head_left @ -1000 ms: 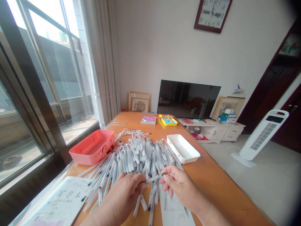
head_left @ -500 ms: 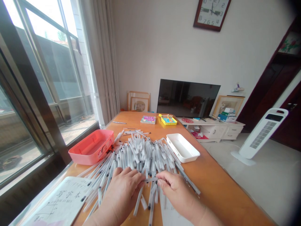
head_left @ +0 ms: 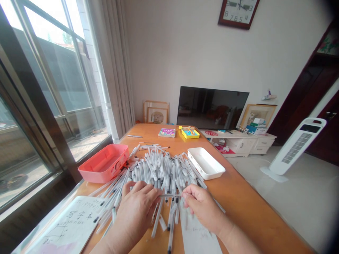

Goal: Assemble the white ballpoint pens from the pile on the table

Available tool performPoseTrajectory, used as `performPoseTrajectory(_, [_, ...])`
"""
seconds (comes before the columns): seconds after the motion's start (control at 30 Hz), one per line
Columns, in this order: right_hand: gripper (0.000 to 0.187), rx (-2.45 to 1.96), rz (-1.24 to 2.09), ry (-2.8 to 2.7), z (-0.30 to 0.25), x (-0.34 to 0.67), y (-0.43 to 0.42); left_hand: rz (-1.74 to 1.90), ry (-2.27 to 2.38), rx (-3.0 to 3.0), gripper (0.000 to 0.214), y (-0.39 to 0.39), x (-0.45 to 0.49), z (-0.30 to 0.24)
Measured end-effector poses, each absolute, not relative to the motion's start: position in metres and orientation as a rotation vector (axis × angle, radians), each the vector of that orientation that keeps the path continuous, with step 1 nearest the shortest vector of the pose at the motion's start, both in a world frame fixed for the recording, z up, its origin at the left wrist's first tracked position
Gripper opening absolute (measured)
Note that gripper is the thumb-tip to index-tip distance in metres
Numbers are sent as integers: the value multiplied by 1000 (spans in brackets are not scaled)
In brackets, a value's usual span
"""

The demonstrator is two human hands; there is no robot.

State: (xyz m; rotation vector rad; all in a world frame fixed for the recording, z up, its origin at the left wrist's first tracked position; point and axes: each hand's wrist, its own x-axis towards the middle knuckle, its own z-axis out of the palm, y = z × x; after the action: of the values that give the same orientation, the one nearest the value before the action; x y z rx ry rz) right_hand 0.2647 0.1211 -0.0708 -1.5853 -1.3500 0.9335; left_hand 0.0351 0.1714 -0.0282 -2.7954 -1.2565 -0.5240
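Note:
Between my two hands a clear plastic pen (head_left: 171, 195) lies roughly level, above the near part of a big pile of similar pens (head_left: 150, 169). My left hand (head_left: 139, 204) is closed on its left end, with the fingertips hiding that end. At the other end, the thumb and fingers of my right hand (head_left: 198, 201) are pinched together. Whether the right hand grips the pen itself or a small part at its tip is hard to see. Loose pens and a small clear cap (head_left: 162, 223) lie on the table just below the hands.
A red plastic tray (head_left: 91, 175) stands left of the pile, a white tray (head_left: 217, 174) right of it. A notebook (head_left: 60, 225) lies at the near left, paper (head_left: 200, 238) under my right hand. Farther back are a booklet (head_left: 166, 132) and a yellow box (head_left: 189, 133).
My right hand has moved a little to the right, away from my left hand. A longer stretch of the pen now shows between them. The view has tilted slightly down.

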Motion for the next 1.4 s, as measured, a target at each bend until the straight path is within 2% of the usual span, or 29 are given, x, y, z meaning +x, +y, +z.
performPoseTrajectory(0.2, [25,-1672,553,-1264,-69,279,124,-565,-1440,-2596,22,176,25,-28])
performPoseTrajectory(0.4, [23,-1754,317,-1187,-69,284,122,-517,-1585,-2472,21,181,21,-31])
performPoseTrajectory(0.6, [16,-1777,50,-1497,-74,269,118,-450,-1646,-2564,15,179,30,-42])
performPoseTrajectory(1.0, [13,-1816,104,-1746,-74,254,117,-383,-1601,-2654,8,169,48,-65])
performPoseTrajectory(1.2, [12,-1922,14,-1771,-79,241,126,-477,-1563,-2785,15,164,52,-62])
performPoseTrajectory(1.4, [27,-2045,-90,-1808,-81,233,134,-597,-1491,-2998,15,160,59,-67])
